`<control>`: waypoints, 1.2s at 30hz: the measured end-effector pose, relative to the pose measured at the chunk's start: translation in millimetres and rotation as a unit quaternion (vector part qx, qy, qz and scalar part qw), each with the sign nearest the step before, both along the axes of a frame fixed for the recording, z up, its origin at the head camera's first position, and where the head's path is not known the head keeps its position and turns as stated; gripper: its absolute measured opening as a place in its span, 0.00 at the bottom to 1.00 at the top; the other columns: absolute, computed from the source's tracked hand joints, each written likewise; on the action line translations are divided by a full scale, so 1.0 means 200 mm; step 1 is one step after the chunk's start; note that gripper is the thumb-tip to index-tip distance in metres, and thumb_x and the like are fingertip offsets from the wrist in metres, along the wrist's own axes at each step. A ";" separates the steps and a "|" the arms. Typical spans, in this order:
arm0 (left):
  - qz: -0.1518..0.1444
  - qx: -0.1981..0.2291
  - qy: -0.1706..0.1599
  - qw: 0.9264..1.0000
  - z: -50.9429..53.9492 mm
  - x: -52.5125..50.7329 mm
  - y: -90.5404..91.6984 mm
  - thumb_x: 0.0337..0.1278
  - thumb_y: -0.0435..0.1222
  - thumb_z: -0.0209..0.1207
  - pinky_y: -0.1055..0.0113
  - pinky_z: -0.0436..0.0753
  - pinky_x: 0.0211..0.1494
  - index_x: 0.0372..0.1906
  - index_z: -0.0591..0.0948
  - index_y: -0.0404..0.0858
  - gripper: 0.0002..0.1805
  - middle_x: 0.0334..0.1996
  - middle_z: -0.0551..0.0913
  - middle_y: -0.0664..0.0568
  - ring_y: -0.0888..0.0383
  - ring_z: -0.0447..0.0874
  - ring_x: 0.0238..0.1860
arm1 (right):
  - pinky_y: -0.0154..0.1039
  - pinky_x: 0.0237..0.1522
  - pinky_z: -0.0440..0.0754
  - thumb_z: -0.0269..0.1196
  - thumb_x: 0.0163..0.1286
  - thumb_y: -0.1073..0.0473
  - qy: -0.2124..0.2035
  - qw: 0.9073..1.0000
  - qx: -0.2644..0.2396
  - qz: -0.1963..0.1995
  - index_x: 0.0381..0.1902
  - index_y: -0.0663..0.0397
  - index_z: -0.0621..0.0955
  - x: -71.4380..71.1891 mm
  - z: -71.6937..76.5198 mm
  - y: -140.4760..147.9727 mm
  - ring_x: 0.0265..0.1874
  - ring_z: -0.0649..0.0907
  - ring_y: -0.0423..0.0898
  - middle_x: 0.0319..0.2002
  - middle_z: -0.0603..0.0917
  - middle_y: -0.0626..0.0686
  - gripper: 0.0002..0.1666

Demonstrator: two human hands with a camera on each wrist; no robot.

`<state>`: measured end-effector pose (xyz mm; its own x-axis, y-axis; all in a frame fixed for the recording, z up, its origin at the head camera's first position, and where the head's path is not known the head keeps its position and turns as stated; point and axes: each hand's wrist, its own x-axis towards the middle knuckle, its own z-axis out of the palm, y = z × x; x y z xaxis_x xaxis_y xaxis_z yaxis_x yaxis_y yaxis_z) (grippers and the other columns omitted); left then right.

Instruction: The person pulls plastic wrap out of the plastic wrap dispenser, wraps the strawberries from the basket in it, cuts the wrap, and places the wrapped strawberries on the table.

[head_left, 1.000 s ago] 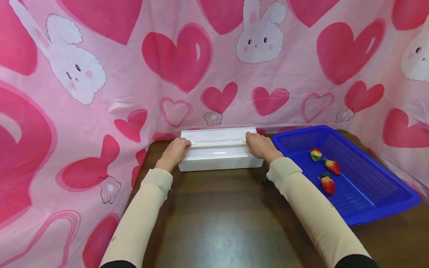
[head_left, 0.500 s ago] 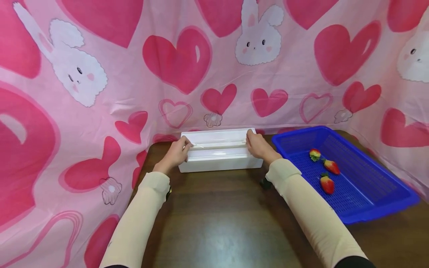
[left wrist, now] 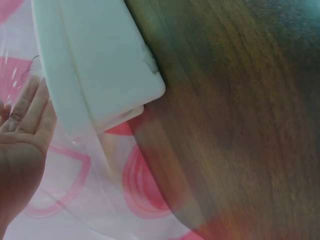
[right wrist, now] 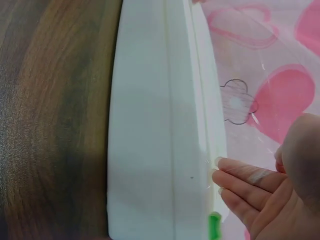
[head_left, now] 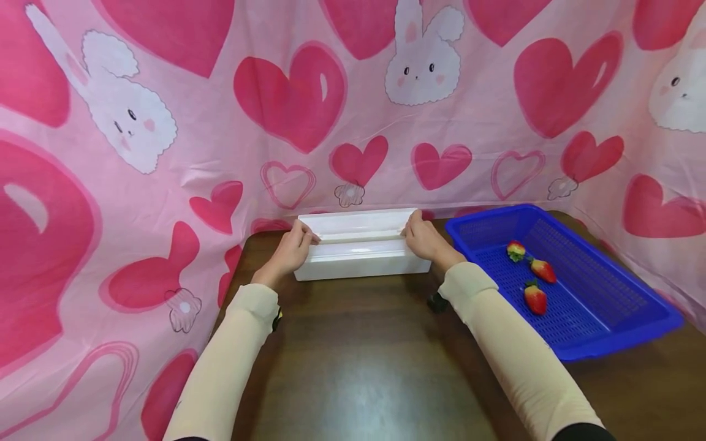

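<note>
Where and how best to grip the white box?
Likely by both short ends of the white box, left hand from the left, right hand from the right: it is long, narrow and lies crosswise on the table. The blue basket sits close on the right, so that side looks tighter.

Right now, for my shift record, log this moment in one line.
left hand: pinches clear film | right hand: pinches clear film | white box: on table | blue basket: three strawberries inside
</note>
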<state>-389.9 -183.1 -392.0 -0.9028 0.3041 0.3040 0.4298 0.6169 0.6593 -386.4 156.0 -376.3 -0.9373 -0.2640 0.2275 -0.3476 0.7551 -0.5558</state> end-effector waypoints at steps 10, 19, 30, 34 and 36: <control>-0.006 0.010 0.055 0.998 0.04 0.08 -0.04 0.79 0.31 0.45 0.52 0.77 0.51 0.47 0.69 0.32 0.05 0.48 0.89 0.41 0.43 0.85 0.54 | 0.52 0.42 0.77 0.43 0.82 0.61 0.015 1.000 0.021 0.016 0.42 0.61 0.61 0.10 0.08 0.03 0.45 0.84 0.63 0.51 0.84 0.67 0.08; -0.027 0.014 0.071 0.997 0.11 0.22 -0.06 0.79 0.30 0.46 0.45 0.78 0.58 0.47 0.69 0.31 0.05 0.49 0.88 0.39 0.41 0.85 0.53 | 0.46 0.32 0.74 0.44 0.81 0.63 0.061 0.997 0.027 0.026 0.39 0.58 0.61 0.23 0.12 0.06 0.33 0.82 0.57 0.35 0.83 0.65 0.07; -0.038 0.024 0.115 0.992 0.20 0.38 -0.09 0.74 0.27 0.52 0.46 0.80 0.53 0.46 0.71 0.33 0.03 0.49 0.89 0.42 0.43 0.87 0.51 | 0.49 0.44 0.74 0.44 0.83 0.64 0.072 0.995 0.001 0.068 0.38 0.57 0.61 0.41 0.21 0.08 0.56 0.84 0.61 0.57 0.84 0.67 0.08; -0.038 0.025 0.115 0.992 0.23 0.44 -0.08 0.74 0.27 0.53 0.50 0.80 0.51 0.46 0.71 0.33 0.03 0.50 0.88 0.43 0.45 0.87 0.53 | 0.49 0.44 0.74 0.44 0.82 0.65 0.087 0.993 -0.003 0.073 0.38 0.57 0.62 0.46 0.24 0.10 0.58 0.83 0.61 0.56 0.84 0.66 0.08; -0.035 0.024 0.118 0.992 0.24 0.47 -0.08 0.74 0.27 0.53 0.55 0.79 0.48 0.46 0.71 0.34 0.04 0.50 0.88 0.43 0.45 0.87 0.53 | 0.49 0.44 0.72 0.44 0.83 0.65 0.090 0.993 -0.004 0.076 0.37 0.57 0.61 0.49 0.25 0.10 0.58 0.83 0.61 0.56 0.85 0.65 0.09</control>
